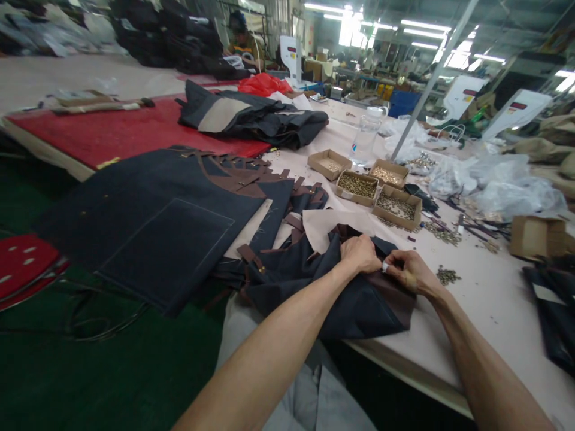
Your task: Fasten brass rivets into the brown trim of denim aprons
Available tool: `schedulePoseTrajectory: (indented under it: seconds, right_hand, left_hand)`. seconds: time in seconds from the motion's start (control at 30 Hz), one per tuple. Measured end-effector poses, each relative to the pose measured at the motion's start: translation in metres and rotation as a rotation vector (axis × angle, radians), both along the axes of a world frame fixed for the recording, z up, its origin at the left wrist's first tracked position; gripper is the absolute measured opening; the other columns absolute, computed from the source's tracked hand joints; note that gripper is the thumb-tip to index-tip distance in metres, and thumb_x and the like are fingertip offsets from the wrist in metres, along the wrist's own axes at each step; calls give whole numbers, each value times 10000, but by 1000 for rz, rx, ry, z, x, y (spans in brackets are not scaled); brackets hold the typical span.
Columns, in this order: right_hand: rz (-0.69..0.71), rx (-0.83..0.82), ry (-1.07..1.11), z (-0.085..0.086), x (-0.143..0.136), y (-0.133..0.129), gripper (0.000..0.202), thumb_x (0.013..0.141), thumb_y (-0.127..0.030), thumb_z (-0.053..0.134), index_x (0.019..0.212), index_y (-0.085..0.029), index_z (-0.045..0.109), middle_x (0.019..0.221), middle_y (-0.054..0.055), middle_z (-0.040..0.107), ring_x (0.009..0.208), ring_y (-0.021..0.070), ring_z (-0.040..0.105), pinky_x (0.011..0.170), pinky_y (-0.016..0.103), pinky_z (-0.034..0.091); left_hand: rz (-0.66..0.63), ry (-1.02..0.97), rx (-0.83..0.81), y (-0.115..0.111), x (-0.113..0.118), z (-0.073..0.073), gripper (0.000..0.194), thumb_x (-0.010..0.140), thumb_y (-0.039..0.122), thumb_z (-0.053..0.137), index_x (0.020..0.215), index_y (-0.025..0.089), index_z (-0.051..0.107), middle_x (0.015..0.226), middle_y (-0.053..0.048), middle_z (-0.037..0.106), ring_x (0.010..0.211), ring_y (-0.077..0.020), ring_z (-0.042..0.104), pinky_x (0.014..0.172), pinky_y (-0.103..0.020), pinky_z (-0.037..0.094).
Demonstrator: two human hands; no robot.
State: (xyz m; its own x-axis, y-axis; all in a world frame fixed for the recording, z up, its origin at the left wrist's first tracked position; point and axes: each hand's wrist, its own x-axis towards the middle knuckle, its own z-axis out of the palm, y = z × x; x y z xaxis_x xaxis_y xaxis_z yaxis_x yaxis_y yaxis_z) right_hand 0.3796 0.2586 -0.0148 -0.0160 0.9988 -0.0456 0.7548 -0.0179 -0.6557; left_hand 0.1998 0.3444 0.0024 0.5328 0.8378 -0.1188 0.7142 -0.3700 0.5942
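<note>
Dark fabric with brown trim (359,305) lies bunched over the table's front edge. My left hand (360,254) is closed on its upper part. Just right of it, my right hand (406,269) pinches at the brown edge, with something small and white at its fingertips. Whether that is a wrap on a finger or a separate piece, I cannot tell. To the left, a stack of dark pieces with brown straps (166,221) overhangs the edge. Beyond my hands stand small cardboard boxes of metal fittings (357,187).
A water jug (365,140) stands behind the boxes. Loose fittings (447,275) lie right of my right hand. Plastic bags (516,185) and an open carton (539,236) are at the right. A red board (148,129) holds a hammer (105,106). A person (241,39) is far back.
</note>
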Motion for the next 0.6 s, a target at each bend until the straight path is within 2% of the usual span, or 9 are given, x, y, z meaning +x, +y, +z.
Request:
schedulePoseTrajectory:
  seconds: [0.1, 0.27, 0.43, 0.6]
  right_hand:
    - [-44, -20, 66, -4, 3, 2, 151, 730, -263, 638, 816, -170, 721, 689, 12, 666, 613, 159, 561, 573, 269, 401]
    - [-112, 68, 127, -10, 3, 1, 263, 733, -277, 661, 951, -157, 746, 715, 20, 676, 627, 166, 576, 585, 278, 407]
    - [-78, 116, 81, -14, -2, 3, 306, 766, -317, 673, 1016, -167, 769, 841, 60, 740, 718, 204, 631, 651, 307, 461]
    - [-65, 64, 37, -5, -1, 9, 349, 776, -294, 647, 1075, -167, 776, 914, 72, 769, 767, 223, 669, 691, 314, 494]
  left_hand:
    - [-10, -9, -8, 2, -1, -1, 195, 558, 267, 706, 746, 230, 743, 827, -82, 751, 867, -280, 722, 777, -350, 589]
    - [-40, -51, -63, 11, -6, -3, 284, 560, 249, 709, 841, 246, 751, 862, -81, 751, 914, -290, 723, 796, -350, 588]
    - [-50, -74, -71, 19, -11, -6, 322, 614, 243, 710, 932, 194, 724, 910, -115, 748, 930, -295, 719, 812, -336, 577]
    - [-81, -204, -135, 26, -15, -12, 364, 634, 162, 697, 998, 156, 688, 893, -91, 742, 837, -230, 700, 711, -258, 540]
